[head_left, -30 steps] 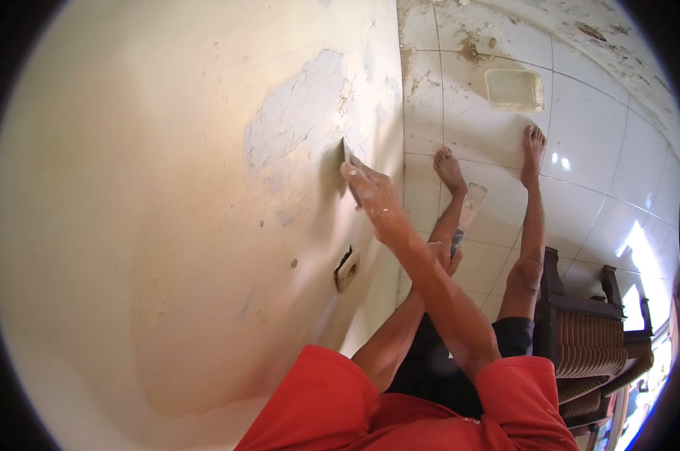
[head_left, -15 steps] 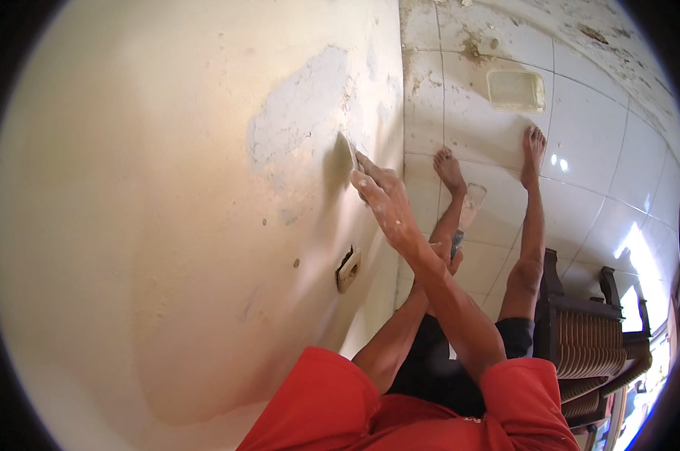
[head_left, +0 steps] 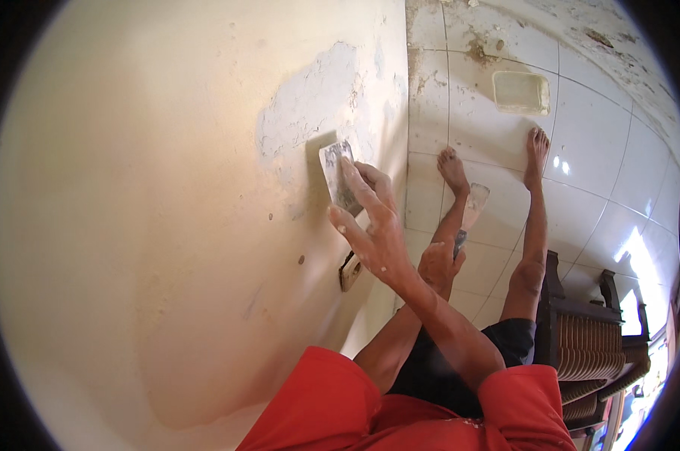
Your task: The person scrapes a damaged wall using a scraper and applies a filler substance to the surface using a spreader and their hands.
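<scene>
My right hand [head_left: 374, 225] reaches across to the wall [head_left: 182, 225], its fingers closed on a thin rectangular putty spreader [head_left: 341, 177]. The spreader's smudged flat face shows, just below a grey-white filled patch [head_left: 306, 98] with cracks at its edge. Whether the spreader touches the wall I cannot tell. Under my right forearm, my left hand [head_left: 436, 264] grips a putty knife by its dark handle. The putty knife's wide, whitish-smeared blade [head_left: 475, 201] points away from me above the floor. White residue marks my right fingers.
A socket box [head_left: 349, 270] sits loose in the wall below my right hand. On the tiled floor [head_left: 580, 150] lies a shallow pale rectangular tray [head_left: 522, 92], beyond my bare feet. Dark wooden furniture with slats [head_left: 589, 337] stands at the right. Dirt lies along the far floor edge.
My right hand has turned the spreader from edge-on to face-showing and shifted it slightly left and down. My left hand, with the putty knife, shows more from under the right forearm.
</scene>
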`<control>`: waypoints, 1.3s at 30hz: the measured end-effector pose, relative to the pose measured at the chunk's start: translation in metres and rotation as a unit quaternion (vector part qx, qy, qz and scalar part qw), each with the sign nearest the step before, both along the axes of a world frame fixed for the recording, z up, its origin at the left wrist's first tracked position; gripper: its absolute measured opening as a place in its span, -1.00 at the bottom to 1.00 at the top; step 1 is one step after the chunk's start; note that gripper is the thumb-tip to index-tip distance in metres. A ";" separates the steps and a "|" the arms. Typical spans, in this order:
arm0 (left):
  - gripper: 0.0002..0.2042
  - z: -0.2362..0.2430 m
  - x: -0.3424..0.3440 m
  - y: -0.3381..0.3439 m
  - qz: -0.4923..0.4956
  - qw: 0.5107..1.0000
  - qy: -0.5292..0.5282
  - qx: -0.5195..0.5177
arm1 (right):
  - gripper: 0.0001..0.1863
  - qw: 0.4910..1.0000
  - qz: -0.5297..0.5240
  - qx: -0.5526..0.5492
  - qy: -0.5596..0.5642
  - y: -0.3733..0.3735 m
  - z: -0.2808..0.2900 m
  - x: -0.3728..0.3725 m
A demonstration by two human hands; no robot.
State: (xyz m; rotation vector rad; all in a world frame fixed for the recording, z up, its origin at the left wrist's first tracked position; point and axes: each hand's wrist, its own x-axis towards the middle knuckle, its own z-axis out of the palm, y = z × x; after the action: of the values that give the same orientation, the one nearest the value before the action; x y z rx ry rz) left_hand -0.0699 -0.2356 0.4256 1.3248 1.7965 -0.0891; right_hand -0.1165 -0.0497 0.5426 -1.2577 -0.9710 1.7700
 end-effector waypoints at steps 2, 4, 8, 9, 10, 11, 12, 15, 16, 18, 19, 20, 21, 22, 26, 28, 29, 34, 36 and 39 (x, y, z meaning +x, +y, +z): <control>-0.64 -0.001 -0.001 0.000 0.000 1.000 -0.004 0.000 | -0.31 0.999 0.012 -0.024 0.026 -0.008 -0.011 -0.016; -0.62 0.000 -0.001 0.001 0.000 1.000 -0.010 -0.001 | -0.32 0.997 0.064 0.043 -0.032 -0.018 -0.017 -0.025; -0.71 0.000 -0.001 0.001 -0.010 0.999 0.015 0.041 | -0.37 0.990 0.120 0.078 -0.014 -0.050 -0.017 -0.003; -0.71 -0.001 -0.001 0.001 -0.012 0.998 0.024 0.049 | -0.40 0.989 0.121 0.076 -0.030 -0.055 -0.018 0.003; -0.71 -0.002 -0.001 0.001 -0.012 0.998 0.027 0.051 | -0.40 0.989 0.121 0.078 -0.028 -0.050 -0.020 0.005; -0.71 -0.001 0.000 -0.001 -0.010 0.998 0.037 0.051 | -0.40 0.994 0.103 -0.043 -0.011 -0.041 -0.023 0.005; -0.70 -0.001 0.000 -0.003 -0.008 0.997 0.048 0.052 | -0.40 0.983 0.084 -0.164 0.006 -0.030 -0.027 0.005; -0.70 0.005 0.006 0.002 0.018 1.000 0.003 0.025 | -0.37 0.946 0.084 -0.306 0.061 0.023 -0.034 0.007; -0.70 0.004 0.004 0.000 0.019 0.999 0.006 0.026 | -0.36 0.930 0.094 -0.344 0.093 0.027 -0.026 0.002; -0.70 0.001 0.001 -0.004 0.003 0.998 0.014 0.060 | -0.34 0.956 0.110 -0.269 0.043 0.026 -0.008 -0.009; -0.70 0.000 -0.001 -0.002 0.004 0.998 0.014 0.060 | -0.33 0.981 0.114 -0.152 -0.039 0.020 0.001 -0.011; -0.70 -0.001 -0.002 0.000 -0.006 0.999 0.010 0.052 | -0.33 0.981 0.114 -0.153 -0.040 0.015 0.011 -0.010; -0.70 -0.001 -0.003 0.002 -0.015 0.999 0.006 0.043 | -0.34 0.986 0.116 -0.110 -0.041 0.011 0.023 -0.006; -0.70 0.000 -0.003 0.000 -0.014 0.999 0.009 0.043 | -0.34 0.990 0.118 -0.065 -0.039 0.005 0.032 -0.005; -0.68 -0.001 0.000 -0.002 -0.009 0.999 0.036 0.031 | -0.34 0.994 0.097 -0.034 0.040 -0.012 0.027 0.010; -0.68 0.001 0.002 -0.004 -0.001 0.998 0.031 0.047 | -0.35 1.000 0.004 0.014 -0.008 -0.005 0.000 0.000; -0.66 0.000 0.002 -0.004 -0.007 1.000 0.027 0.008 | -0.33 0.999 -0.002 -0.024 0.038 -0.002 -0.008 -0.005; -0.67 -0.002 0.000 -0.001 -0.003 0.999 0.033 0.015 | -0.36 0.997 0.034 0.066 -0.031 -0.017 -0.015 -0.029; -0.67 0.001 0.001 0.004 -0.015 0.999 0.024 0.021 | -0.38 0.995 0.092 0.046 0.006 -0.038 -0.018 -0.016; -0.69 0.002 -0.002 0.004 -0.021 1.000 0.009 -0.012 | -0.39 0.995 0.090 0.033 -0.003 -0.048 -0.026 0.003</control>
State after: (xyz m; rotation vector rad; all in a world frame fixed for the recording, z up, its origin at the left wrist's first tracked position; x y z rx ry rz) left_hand -0.0720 -0.2316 0.4280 1.3494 1.7775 -0.1471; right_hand -0.1135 -0.0977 0.5164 -1.1652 -1.1672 1.8554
